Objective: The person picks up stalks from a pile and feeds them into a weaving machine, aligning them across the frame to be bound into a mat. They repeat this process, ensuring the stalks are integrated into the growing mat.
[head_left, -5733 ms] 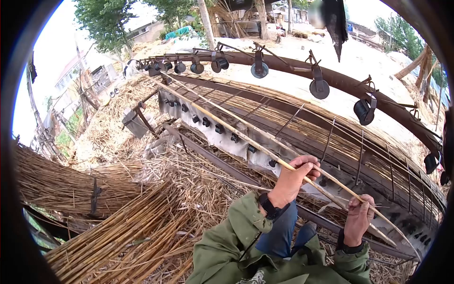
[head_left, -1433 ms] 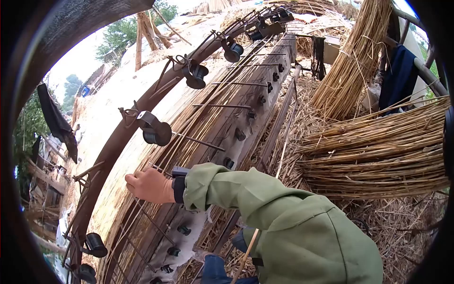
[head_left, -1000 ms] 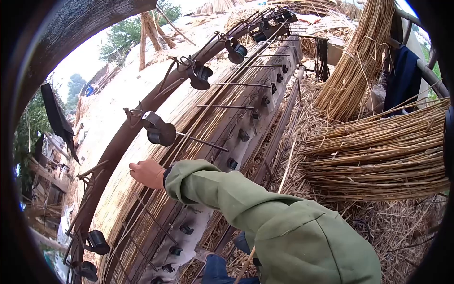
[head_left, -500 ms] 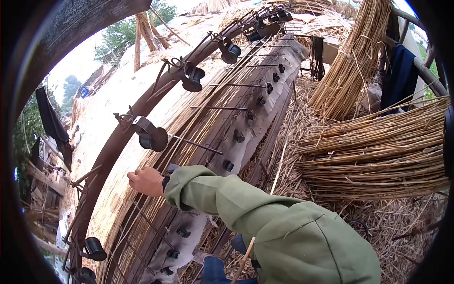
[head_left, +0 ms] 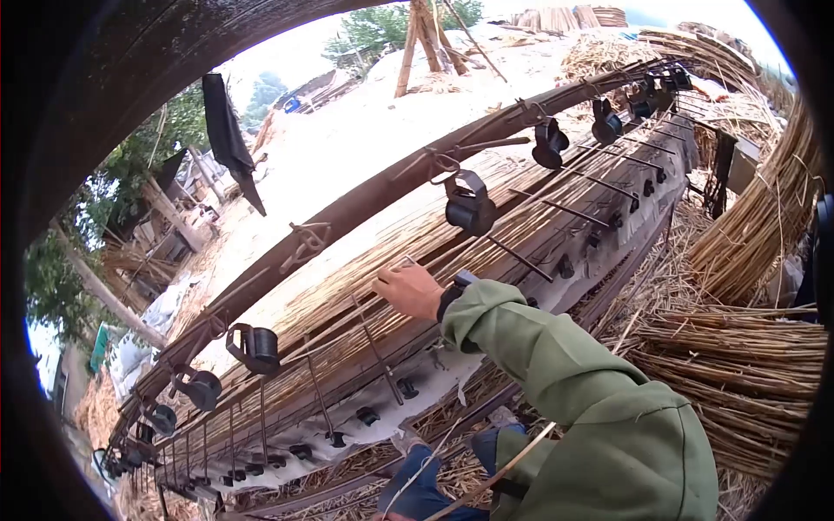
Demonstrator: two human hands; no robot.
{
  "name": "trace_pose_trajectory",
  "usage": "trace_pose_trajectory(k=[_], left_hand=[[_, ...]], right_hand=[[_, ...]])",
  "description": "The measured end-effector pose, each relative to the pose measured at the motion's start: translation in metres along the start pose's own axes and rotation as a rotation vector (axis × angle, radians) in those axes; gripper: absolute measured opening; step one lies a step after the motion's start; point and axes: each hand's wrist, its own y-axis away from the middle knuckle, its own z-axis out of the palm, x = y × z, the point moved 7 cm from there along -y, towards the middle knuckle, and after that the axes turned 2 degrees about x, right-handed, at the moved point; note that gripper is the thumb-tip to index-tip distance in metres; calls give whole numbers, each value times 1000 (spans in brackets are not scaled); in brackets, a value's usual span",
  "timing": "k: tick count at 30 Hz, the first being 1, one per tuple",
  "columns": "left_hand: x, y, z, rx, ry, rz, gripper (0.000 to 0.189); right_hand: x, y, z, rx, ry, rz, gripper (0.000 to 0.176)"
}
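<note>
My right hand, in a green sleeve with a dark watch, reaches over the long reed mat on a wooden frame. Its fingers are curled in against the stalks by a dark gap between beams; what they hold, if anything, is hidden. A thin loose reed stalk slants below the sleeve. At the bottom edge shows a sliver of what seems my left hand, beside the stalks, its fingers cut off. Black weight spools hang from the curved upper beam, near my right hand.
Metal rods stick out across the frame, with more black spools along its near side. Bundled reeds lie at right, and another bundle leans behind them. My legs are below. Straw litters the ground.
My view has swung left, so the frame lies flatter and more of its left end shows. The right hand remains over the reeds, its fingers still curled. Something like my left hand now shows at the bottom.
</note>
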Motion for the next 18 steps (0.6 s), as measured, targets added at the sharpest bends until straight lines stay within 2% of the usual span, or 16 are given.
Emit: trace_pose_trajectory(k=[1, 2, 4, 5, 8, 9, 10, 12, 13, 15, 16, 18], left_hand=[[7, 1, 7, -58, 58, 60, 6], [9, 1, 9, -57, 90, 51, 6], [13, 1, 13, -74, 137, 9, 6], [17, 2, 17, -76, 117, -6, 8], [2, -6, 16, -239, 173, -1, 9], [10, 1, 28, -240, 60, 28, 13], [18, 8, 46, -345, 128, 62, 15], [13, 15, 54, -366, 134, 66, 18], [9, 16, 54, -356, 96, 74, 19], [-2, 20, 56, -325, 137, 44, 21], [-1, 23, 59, -380, 71, 49, 21], [1, 31, 62, -265, 60, 20, 26]], right_hand=[[-19, -2, -10, -1, -28, -67, 22], [-45, 1, -26, 103, -108, -182, 19], [-106, 15, -47, 26, -370, -276, 14], [-141, 28, -54, -102, -437, -344, 16], [-225, 83, -37, -333, -953, -439, 41], [-247, 97, -21, -528, -1065, -425, 47], [-267, 111, -6, -727, -1170, -408, 53], [-306, 139, 15, -759, -1379, -612, 53], [-333, 162, 35, -537, -1563, -891, 55], [-352, 165, 61, -760, -1513, -558, 47], [-359, 163, 70, -793, -1505, -431, 44], [-367, 166, 77, -792, -1493, -258, 37]])
